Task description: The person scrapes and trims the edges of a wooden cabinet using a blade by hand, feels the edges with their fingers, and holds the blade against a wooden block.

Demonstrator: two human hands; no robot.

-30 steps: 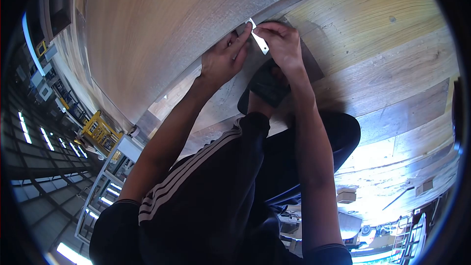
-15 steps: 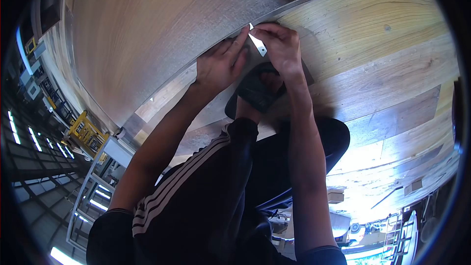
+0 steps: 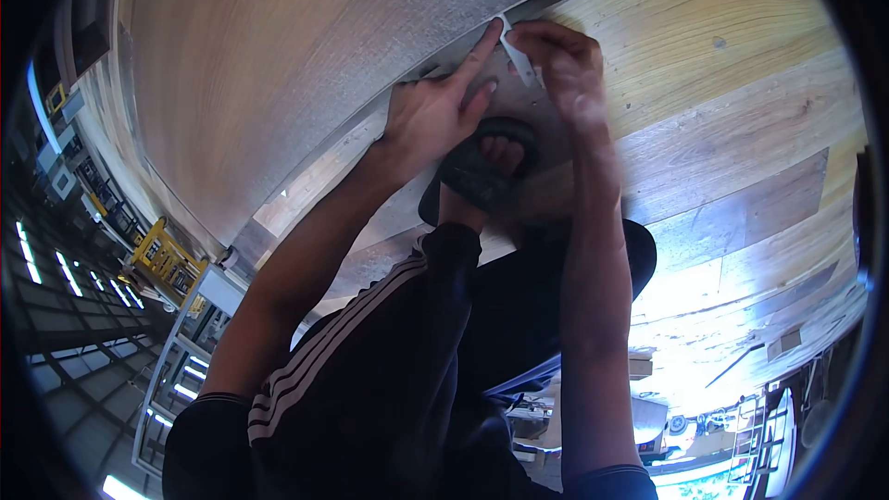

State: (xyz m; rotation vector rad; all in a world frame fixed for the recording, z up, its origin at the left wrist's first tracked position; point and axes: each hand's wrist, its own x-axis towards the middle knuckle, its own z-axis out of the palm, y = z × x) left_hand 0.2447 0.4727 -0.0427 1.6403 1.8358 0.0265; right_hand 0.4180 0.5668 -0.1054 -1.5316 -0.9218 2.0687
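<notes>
My right hand (image 3: pixel 572 69) pinches a bare metal cutter blade (image 3: pixel 520 57) between thumb and fingers. The blade has a hole near its lower end, and its upper tip lies at the edge of a large wood-grain board (image 3: pixel 306 56). With the index finger stretched out, my left hand (image 3: pixel 433 111) reaches to that same edge beside the blade's tip. Its thumb stands apart and it holds nothing; the other fingers are partly hidden. Below both hands is my foot in a dark sandal (image 3: pixel 486 167).
Wood-patterned planks (image 3: pixel 722 139) cover the floor on the right. My bent legs in dark striped trousers (image 3: pixel 370 343) are close under my arms. A metal frame (image 3: pixel 171 361) and a yellow rack (image 3: pixel 167 255) stand at the left.
Both hands have moved up and to the right along the board's edge, the blade going with my right hand. My left thumb is now farther from the index finger.
</notes>
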